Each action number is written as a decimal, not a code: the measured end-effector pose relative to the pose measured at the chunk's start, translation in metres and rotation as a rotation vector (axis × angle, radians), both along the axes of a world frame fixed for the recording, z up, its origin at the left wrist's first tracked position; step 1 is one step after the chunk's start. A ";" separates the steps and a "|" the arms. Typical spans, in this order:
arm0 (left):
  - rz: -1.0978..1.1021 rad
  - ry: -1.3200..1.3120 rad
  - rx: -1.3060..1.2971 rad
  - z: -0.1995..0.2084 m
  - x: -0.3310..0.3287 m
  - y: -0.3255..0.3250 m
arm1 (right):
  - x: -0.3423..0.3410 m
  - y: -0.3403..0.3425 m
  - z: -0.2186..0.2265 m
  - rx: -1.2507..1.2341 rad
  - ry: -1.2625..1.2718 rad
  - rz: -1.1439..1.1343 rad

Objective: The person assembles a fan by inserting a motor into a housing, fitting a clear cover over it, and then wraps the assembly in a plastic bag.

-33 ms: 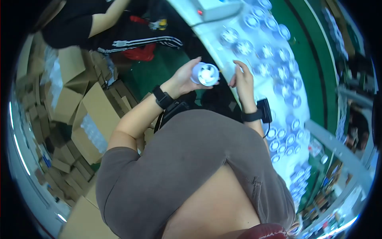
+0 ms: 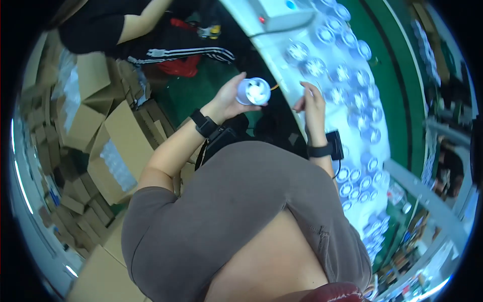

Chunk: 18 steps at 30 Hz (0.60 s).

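Note:
My left hand [image 2: 229,99] is wrapped round a short white cylinder [image 2: 246,93], its open end facing up. White fan-like blades around a hub show inside it. A thin orange wire [image 2: 275,87] shows just right of the cylinder; whether it is joined to it I cannot tell. Over the near edge of the white-covered table [image 2: 287,80], my right hand [image 2: 313,106] is held with thumb and forefinger apart. Nothing shows between its fingers. The two hands are separate, with a gap between the cylinder and the right fingertips.
Several similar round units [image 2: 342,73] with clear parts stand along the table. A grey box [image 2: 282,15] with a cable sits at its far end. Open cartons [image 2: 121,146] are piled at the left. A co-worker [image 2: 100,30] sits at the upper left.
The cylinder in my left hand has shifted slightly left. My right hand has moved slightly right and down, so the gap between them is wider. The whole view has shifted a little.

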<state>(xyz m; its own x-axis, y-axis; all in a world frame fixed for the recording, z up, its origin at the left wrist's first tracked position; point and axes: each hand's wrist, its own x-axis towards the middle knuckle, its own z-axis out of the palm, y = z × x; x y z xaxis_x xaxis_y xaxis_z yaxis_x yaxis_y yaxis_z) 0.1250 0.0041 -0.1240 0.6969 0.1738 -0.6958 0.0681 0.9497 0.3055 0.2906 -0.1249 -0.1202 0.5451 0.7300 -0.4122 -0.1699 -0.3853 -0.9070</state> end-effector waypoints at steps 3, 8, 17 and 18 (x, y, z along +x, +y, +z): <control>0.297 -0.064 -0.155 -0.064 -0.069 0.047 | -0.012 0.003 0.000 0.109 0.066 -0.054; 0.581 0.113 -0.214 -0.143 -0.093 0.116 | -0.040 0.002 0.017 0.059 0.051 -0.035; 0.500 0.095 -0.005 -0.161 -0.062 0.161 | -0.060 -0.005 0.022 0.015 0.070 -0.187; 0.492 0.099 -0.012 -0.163 -0.062 0.158 | -0.061 -0.007 0.021 0.019 0.071 -0.198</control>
